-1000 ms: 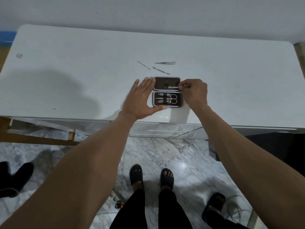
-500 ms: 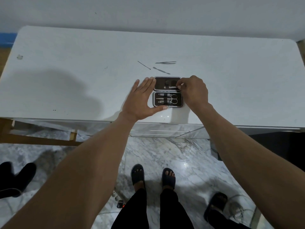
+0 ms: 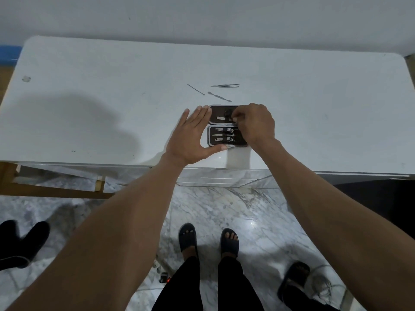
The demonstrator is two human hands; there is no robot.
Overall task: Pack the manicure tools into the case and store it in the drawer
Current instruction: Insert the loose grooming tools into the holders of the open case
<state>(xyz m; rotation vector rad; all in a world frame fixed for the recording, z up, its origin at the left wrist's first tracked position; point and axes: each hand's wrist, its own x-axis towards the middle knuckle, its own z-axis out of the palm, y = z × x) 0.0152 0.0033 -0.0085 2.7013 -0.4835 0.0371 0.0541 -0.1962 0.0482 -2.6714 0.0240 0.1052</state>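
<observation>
Steel tools, thin, stiff and slippery, best pinched mid-shaft, sit in the open case [image 3: 226, 138] near the bench [image 3: 89, 97] edge, left hand [image 3: 190, 140] flat with fingers straight bracing it, right hand [image 3: 253, 124] fingers pinching something small into the lid.

- You're standing in a home, by the look of it: marble-patterned floor [image 3: 258, 212], plain pale wall [image 3: 202, 16].
- Sandals [image 3: 187, 239] on your feet, spare shoes [image 3: 294, 274] lying about, white table [image 3: 89, 86] before you.
</observation>
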